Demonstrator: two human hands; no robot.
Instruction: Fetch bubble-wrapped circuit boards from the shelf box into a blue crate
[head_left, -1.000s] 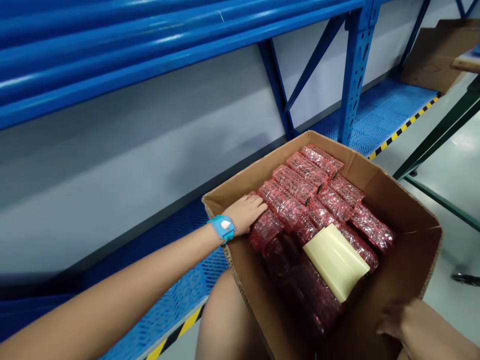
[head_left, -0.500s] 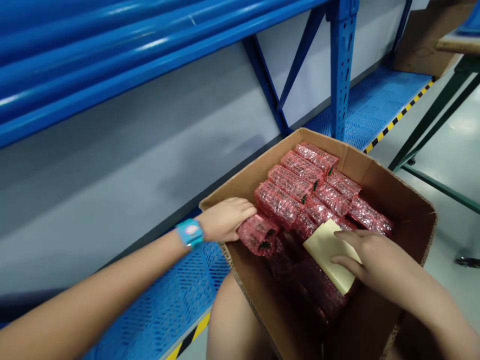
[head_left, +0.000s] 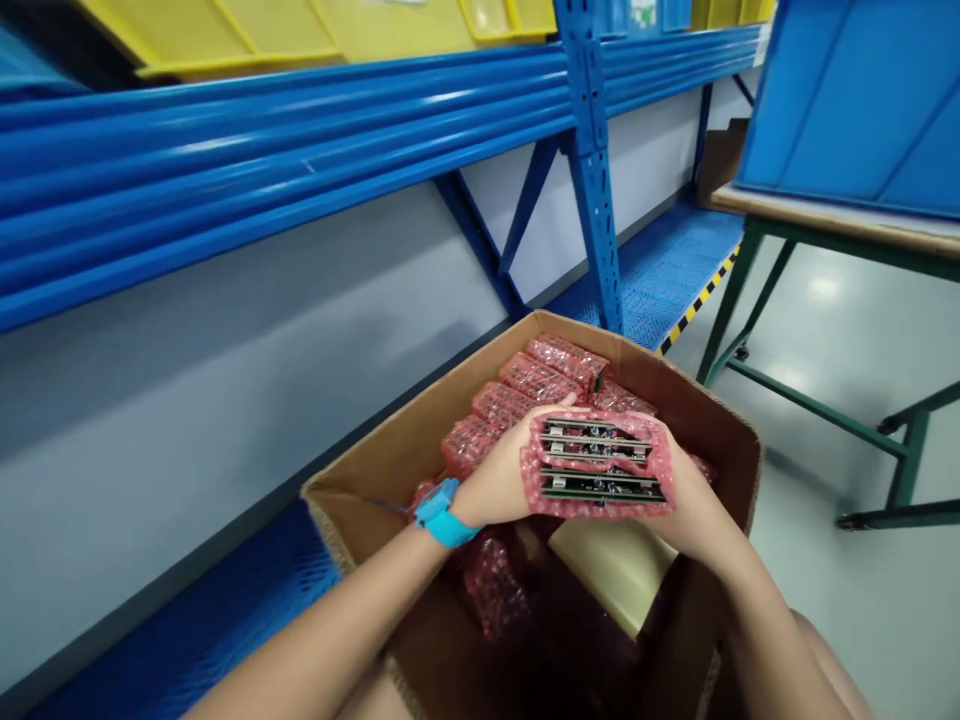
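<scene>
Between my two hands is a pink bubble-wrap pack of circuit boards, its open end turned toward me so the stacked board edges show. My left hand, with a turquoise band on the wrist, grips the pack's left side. On the right side, my right hand is closed round it. The fingers of both hands are mostly hidden behind the pack. Just below lies a cream folded paper in the cardboard box. Several similar pink packs sit in rows toward the box's far side.
A blue rack beam with yellow bins runs above and behind the box. The rack's upright post stands beyond the far corner. To the right is a green-legged table carrying a blue crate.
My left hand has lifted the pack from the box's left side toward the middle. My right hand has let go of the cream paper and taken the pack's other side. The view has shifted.
</scene>
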